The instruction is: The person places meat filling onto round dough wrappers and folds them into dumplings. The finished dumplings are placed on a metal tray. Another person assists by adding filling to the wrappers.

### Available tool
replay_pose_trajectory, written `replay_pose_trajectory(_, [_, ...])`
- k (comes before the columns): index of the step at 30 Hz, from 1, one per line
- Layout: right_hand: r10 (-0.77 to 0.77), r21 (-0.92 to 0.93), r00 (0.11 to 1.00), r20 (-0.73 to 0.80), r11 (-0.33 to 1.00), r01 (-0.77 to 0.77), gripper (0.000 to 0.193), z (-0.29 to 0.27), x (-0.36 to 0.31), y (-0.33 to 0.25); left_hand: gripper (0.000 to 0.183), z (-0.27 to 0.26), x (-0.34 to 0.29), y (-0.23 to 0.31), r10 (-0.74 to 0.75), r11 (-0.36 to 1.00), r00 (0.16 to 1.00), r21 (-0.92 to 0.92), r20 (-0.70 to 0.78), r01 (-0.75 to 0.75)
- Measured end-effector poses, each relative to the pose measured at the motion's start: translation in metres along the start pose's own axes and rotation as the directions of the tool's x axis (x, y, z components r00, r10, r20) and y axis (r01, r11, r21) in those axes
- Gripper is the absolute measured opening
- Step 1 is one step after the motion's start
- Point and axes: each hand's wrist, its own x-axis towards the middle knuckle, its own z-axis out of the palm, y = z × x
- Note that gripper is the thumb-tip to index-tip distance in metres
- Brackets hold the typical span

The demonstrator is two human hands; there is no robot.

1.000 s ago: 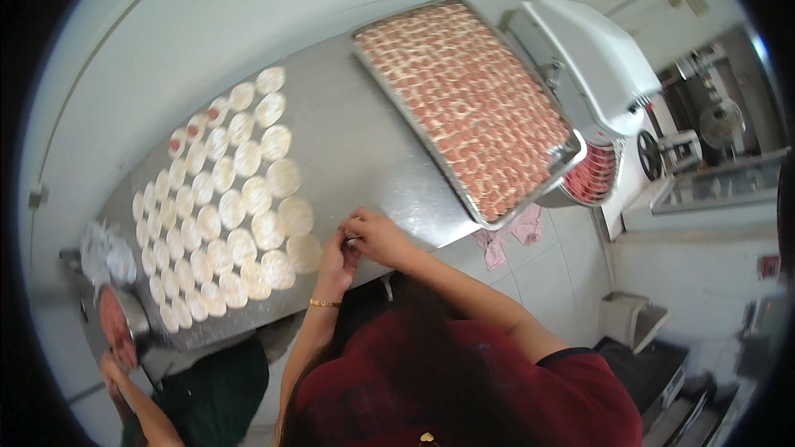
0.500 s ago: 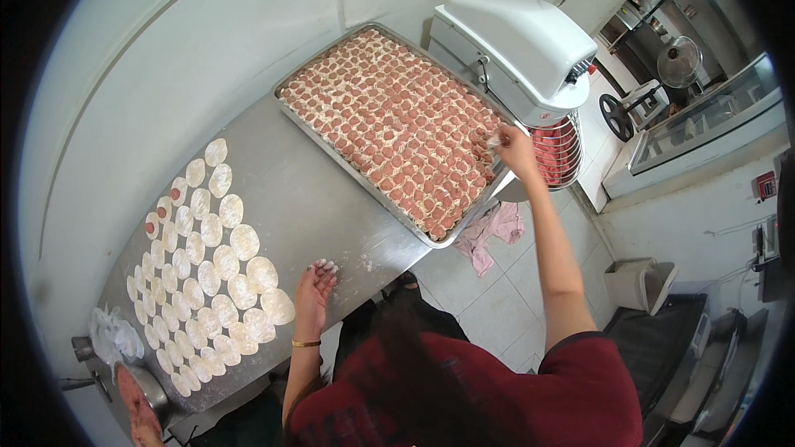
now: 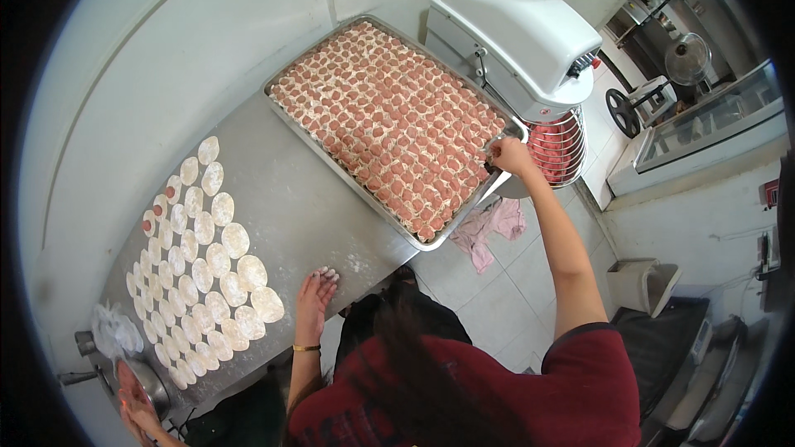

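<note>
While reaching to the right end of the metal tray (image 3: 358,185) with the right hand (image 3: 515,156), holding the left hand (image 3: 311,301) well apart from it, at the near edge of the desk (image 3: 290,207). Bunched together in the right grip, close over the end rows; cannot tell whether clamped on a piece or on nothing, because of the curled fingers. Loose and uncurled in the left grip, floury at the tips, touching nothing visible. Probably holding the left hand low and back to leave the right arm a free way over the tray.

Find the filled pieces (image 3: 389,124) inside the tray, beside the white mixer (image 3: 517,45), set close in rows, presumably to fit many onto one level surface. Notice a narrow bare strip of metal near the right hand, perhaps explaining the reach to that end. Find the dough rounds (image 3: 219,258) at the left of the desk, laid flat and close together, likely spread singly for easy lifting; spot red dabs (image 3: 157,210) on a few along the wall side.

Looking at the filled pieces: small, lumpy, pinkish red on top, with pale dough between; whiter with flour toward the far left, pinker toward the near side. Likely soft and easy to dent under pressure.
</note>
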Motion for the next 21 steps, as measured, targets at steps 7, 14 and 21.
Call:
replay_pose_trajectory(7, [0.006,0.161,0.970,0.243,0.986,-0.047,0.018,-0.002,0.023,0.019,0.028,0.010,0.004,-0.006,-0.026,0.998,0.999,-0.050,0.042,0.028])
replay_pose_trajectory(14, [0.026,-0.030,0.957,0.288,0.999,-0.018,0.025,0.012,0.050,0.022,0.028,0.007,0.003,-0.012,-0.025,0.996,1.000,-0.088,0.018,0.027])
replay_pose_trajectory(21, [-0.382,-0.301,0.737,0.558,0.734,0.609,0.026,0.038,0.090,0.041,0.028,0.003,-0.005,-0.020,-0.040,0.989,0.999,-0.142,0.016,0.042])
